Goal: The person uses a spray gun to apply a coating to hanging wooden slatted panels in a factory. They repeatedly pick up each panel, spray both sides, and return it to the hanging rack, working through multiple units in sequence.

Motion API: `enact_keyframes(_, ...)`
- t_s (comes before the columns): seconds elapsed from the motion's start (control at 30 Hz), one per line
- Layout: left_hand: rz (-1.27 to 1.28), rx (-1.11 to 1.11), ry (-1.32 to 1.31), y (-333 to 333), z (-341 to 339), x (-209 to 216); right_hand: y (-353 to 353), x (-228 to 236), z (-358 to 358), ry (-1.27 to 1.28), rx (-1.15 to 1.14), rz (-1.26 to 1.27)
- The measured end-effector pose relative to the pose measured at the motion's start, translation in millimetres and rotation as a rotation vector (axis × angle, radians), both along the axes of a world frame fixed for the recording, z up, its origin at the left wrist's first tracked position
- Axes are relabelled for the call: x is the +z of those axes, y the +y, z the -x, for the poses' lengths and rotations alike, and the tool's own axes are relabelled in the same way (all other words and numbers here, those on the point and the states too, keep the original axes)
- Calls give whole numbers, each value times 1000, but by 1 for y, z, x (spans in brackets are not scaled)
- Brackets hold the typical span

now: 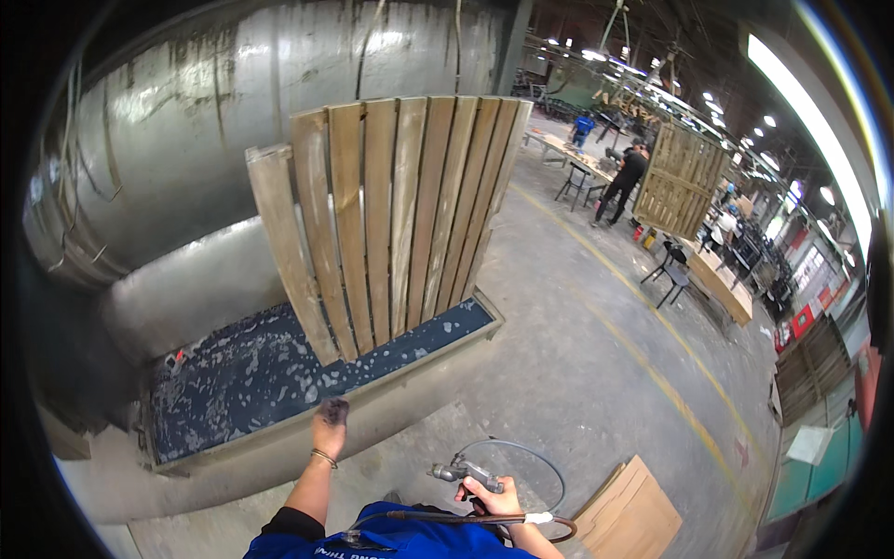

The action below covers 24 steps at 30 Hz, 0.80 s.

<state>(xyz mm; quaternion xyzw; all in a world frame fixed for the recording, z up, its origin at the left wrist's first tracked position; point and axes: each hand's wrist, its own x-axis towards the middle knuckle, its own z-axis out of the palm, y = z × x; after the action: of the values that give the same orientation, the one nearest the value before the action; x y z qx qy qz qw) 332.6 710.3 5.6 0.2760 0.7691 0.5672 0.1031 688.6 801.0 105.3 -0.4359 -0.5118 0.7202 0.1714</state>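
Observation:
My right hand [498, 498] is closed around the grip of a spray gun [456, 471], its nozzle turned to the left. A thin grey hose [549, 456] loops off the gun, and a brown hose [433, 515] crosses in front of my body. My left hand [330, 429] is held forward at the tank's near rim, fingers curled and dark; whether they hold a dark pad or are only stained is unclear. Beyond it a slatted wooden panel [405, 214] stands upright over the tank [410, 365]. Blotchy dark liquid [251, 391] lies in the tank.
A streaked metal wall [196, 102] rises behind the tank. Cardboard sheets [633, 512] lie on the floor at lower right. Yellow lines [643, 298] run along the concrete. Farther off are a person in black [624, 177], another slatted panel [684, 177], stools [672, 270] and a workbench [722, 284].

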Motion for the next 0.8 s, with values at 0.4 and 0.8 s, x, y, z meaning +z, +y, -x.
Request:
enact_keyframes(0.4,-242,225,458,120,99,100,-2,-4,15,-127,-520,22)
enact_keyframes(0.8,-266,282,335,246,307,66,-12,-28,-16,-132,-1000,65)
